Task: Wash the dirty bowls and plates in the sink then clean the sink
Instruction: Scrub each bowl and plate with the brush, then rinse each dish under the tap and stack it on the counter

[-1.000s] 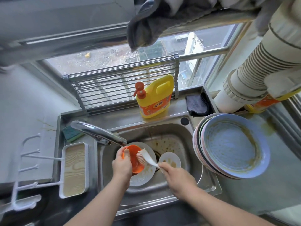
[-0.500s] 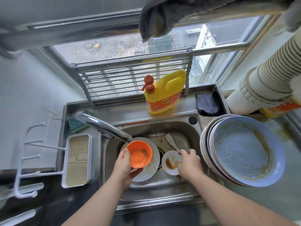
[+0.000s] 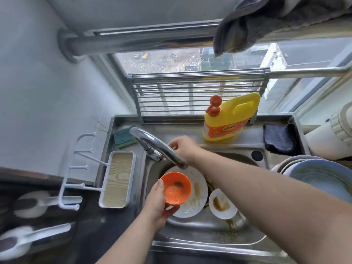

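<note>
Two hands work over the sink (image 3: 200,239): left hand (image 3: 159,203) grips the orange bowl (image 3: 176,188); right hand (image 3: 183,149), fingers loosely curled, touches the faucet (image 3: 158,147).

you have two hands in view: your left hand (image 3: 158,204) and your right hand (image 3: 183,147). in your left hand there is one orange bowl (image 3: 176,187). just right of it lie two dirty white dishes in one sink (image 3: 209,233): one white plate (image 3: 198,189) and one small saucer (image 3: 222,204). under your right hand there is one faucet (image 3: 158,147). right of that hand you have one yellow soap bottle (image 3: 230,117), one dark cloth (image 3: 279,137), and one stack of plates (image 3: 320,174) whose count you cannot tell. left of your hands sit one green sponge (image 3: 123,138) and one white tray (image 3: 117,180).
</note>
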Demonstrator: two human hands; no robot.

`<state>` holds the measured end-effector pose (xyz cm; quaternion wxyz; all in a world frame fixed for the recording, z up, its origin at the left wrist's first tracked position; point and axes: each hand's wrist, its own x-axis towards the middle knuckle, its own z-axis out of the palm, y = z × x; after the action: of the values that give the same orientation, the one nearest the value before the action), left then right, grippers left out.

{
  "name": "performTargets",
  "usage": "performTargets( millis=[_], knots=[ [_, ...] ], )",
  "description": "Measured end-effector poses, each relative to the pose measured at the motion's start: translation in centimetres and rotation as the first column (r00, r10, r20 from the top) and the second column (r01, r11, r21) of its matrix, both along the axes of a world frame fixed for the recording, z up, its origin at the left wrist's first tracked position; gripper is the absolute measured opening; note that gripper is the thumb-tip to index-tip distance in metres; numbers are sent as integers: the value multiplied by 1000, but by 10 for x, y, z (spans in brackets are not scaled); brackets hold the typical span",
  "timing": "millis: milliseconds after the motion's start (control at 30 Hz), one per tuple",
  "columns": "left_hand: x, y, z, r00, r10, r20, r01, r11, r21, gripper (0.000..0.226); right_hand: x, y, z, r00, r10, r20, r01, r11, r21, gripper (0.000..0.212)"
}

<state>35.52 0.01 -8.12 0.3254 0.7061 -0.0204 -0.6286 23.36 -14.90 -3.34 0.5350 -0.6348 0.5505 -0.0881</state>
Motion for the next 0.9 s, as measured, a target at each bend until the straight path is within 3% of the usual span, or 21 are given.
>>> performTargets(
  millis=[100,167,467,733,833,900],
  knots=[
    [-3,0,-4,1000,24,-16,-24,1000,-9,36,9,-12,-11,975,132,-179,-131,991,18,15],
    [-4,-2,-8,999,33,-24,-33,999,-26,35,11,-18,-22,964,152,-216,-144,988,52,24],
    [5,-3,-31,1000,29,-10,-29,998,-53,34,14,-24,-44,994,92,-66,-81,985,150,26],
    [1,1,-44,990,-73,123,77,996,-35,26,0,-6,-46,992,-119,35,107,963,246,23],
    [1,7,-64,965,-186,184,186,982,17,28,-22,20,-64,974,-219,-63,227,949,217,13],
    [-3,11,-77,946,-269,183,257,962,89,46,-44,49,-81,938,-315,-142,341,910,235,8]
  ],
)
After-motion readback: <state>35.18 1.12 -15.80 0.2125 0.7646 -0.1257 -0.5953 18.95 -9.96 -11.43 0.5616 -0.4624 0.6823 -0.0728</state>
